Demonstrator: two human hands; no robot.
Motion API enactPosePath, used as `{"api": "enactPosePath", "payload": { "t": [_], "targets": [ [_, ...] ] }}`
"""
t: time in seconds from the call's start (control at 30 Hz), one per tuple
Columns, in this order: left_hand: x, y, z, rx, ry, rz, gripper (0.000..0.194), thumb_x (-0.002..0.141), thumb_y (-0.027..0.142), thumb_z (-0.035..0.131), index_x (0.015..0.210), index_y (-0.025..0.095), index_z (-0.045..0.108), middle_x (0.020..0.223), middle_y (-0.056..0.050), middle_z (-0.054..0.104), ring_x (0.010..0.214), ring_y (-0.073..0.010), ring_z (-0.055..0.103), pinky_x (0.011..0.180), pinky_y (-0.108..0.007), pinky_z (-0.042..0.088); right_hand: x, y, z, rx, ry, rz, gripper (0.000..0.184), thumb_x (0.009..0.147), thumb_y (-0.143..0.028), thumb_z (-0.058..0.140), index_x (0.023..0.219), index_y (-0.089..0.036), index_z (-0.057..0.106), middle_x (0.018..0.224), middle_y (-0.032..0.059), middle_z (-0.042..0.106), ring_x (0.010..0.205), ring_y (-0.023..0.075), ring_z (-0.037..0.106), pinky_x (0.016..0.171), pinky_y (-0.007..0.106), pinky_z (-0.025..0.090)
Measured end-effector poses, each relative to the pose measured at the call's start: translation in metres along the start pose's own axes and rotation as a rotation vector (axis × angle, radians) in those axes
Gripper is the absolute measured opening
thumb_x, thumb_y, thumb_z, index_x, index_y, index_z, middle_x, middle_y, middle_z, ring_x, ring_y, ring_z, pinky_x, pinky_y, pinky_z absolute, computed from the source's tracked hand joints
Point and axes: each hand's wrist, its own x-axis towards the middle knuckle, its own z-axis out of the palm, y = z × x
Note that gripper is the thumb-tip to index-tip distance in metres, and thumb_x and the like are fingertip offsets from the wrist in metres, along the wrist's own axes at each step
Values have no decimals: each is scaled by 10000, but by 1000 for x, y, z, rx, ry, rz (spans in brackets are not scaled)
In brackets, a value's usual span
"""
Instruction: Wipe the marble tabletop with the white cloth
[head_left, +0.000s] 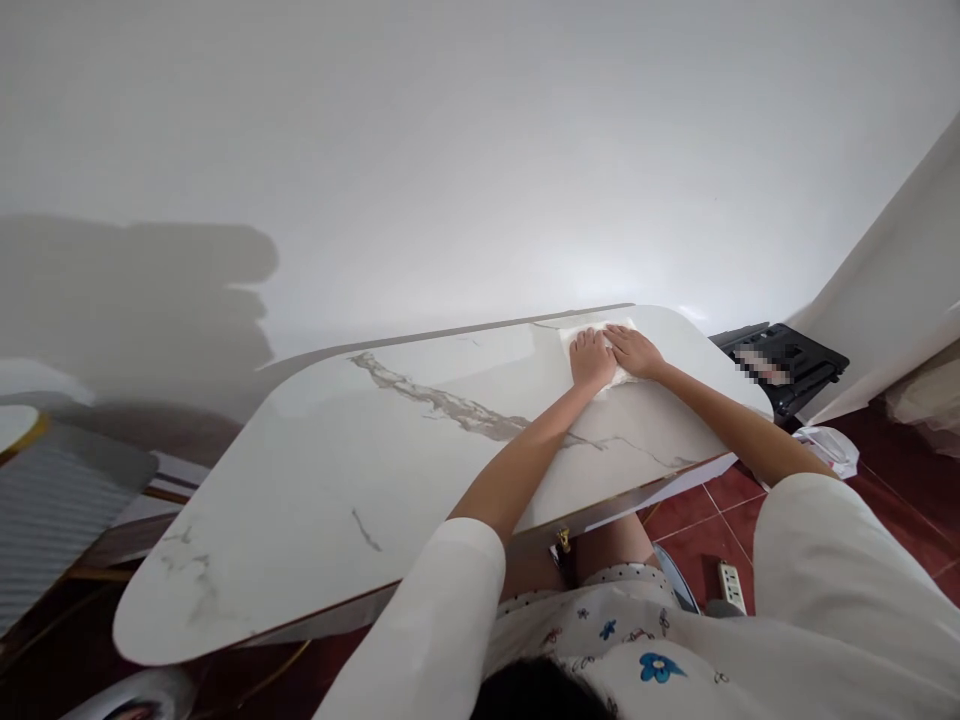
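A thin white cloth or paper wipe lies spread on the white marble-patterned tabletop, towards its right end and near the wall. My left hand presses down on the cloth with its palm low and its fingers laid forward. Beside it, my right hand rests flat on the same cloth, fingers stretched out to the left and touching the left hand. Both hands cover much of the cloth, so only its edges show around them.
A white wall rises behind the table. To the right are a black case and a white plastic bag on the red tiled floor. A power strip lies near my legs. Grey ribbed furniture stands left.
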Motion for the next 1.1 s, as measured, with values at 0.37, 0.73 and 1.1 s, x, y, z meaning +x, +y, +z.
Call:
{"api": "enactPosePath", "payload": {
  "t": [0.37,0.73,1.1],
  "targets": [
    [-121,48,-35,-51,-190,8,539,903,237,322,1428,119,333,1533,-83,272,1427,-240,187,1168,-384,165,-128,-37,-23,4,33,-45,538,944,-307,262,1436,-118,366,1491,114,347,1382,262,293,1108,471,289],
    [-149,115,-29,-276,-268,-93,571,888,192,324,1445,69,303,1543,-80,232,1435,-209,157,1183,-363,151,-189,16,-41,127,68,-150,521,946,-343,335,1447,-202,357,1474,75,387,1360,244,341,1111,486,304],
    [-47,101,19,-52,-154,69,547,924,293,263,1425,93,350,1521,-81,301,1415,-256,212,1159,-398,185,-99,73,-24,15,29,7,523,933,-342,300,1402,-154,434,1453,80,421,1351,252,357,1122,460,296]
  ]
}}
